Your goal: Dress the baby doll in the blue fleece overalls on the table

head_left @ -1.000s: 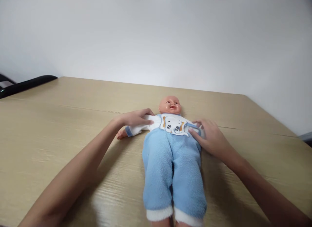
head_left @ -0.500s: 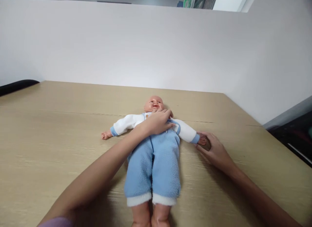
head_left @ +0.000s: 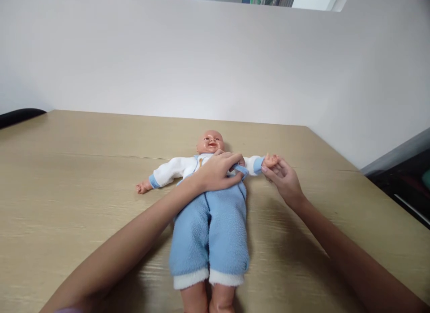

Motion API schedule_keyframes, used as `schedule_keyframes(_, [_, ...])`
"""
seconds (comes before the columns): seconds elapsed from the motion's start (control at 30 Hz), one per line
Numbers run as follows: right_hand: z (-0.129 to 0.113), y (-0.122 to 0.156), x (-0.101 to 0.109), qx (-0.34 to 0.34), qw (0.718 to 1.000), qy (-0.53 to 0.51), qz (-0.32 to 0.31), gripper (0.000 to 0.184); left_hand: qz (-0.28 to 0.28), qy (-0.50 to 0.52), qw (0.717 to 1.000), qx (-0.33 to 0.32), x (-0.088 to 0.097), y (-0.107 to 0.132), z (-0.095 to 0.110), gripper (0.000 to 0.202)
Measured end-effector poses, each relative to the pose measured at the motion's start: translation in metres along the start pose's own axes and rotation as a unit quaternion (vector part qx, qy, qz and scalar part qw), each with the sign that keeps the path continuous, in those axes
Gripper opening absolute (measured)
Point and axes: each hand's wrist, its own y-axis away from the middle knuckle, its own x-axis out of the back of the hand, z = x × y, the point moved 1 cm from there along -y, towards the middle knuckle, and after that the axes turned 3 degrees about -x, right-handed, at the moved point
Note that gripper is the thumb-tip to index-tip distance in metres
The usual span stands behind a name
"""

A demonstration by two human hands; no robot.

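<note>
A baby doll [head_left: 210, 241] lies on its back on the table, head away from me, in blue fleece overalls and a white top with blue cuffs. Across its chest, my left hand [head_left: 221, 171] is closed on the blue strap [head_left: 241, 169] of the overalls at the doll's shoulder. My right hand [head_left: 284, 180] grips the doll's hand [head_left: 270, 160] on the right, with thumb and fingers around it. That arm is held out sideways, raised a little. The doll's other arm [head_left: 169, 171] rests on the table at the left.
The wooden table [head_left: 83, 205] spreads out around the doll, with a seam across it. A white wall [head_left: 188, 62] stands behind its far edge. A black curved object [head_left: 22, 117] shows at the far left, and dark items [head_left: 403, 183] stand beyond the right edge.
My right hand has moved up and inward with the doll's hand, turning its arm upward. My left hand now pulls the strap slightly away from the doll's shoulder.
</note>
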Motion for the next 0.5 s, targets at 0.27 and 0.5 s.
schedule_keyframes(0.27, [0.012,-0.009,-0.053,0.098,0.991,0.008,-0.091,0.041,0.184,-0.008,0.978,-0.093,-0.004,0.01,0.001,0.039])
schedule_keyframes(0.5, [0.011,0.015,-0.053,0.175,0.972,0.106,-0.117,0.027,0.187,0.075,0.98,-0.002,0.001,0.003,0.006,0.025])
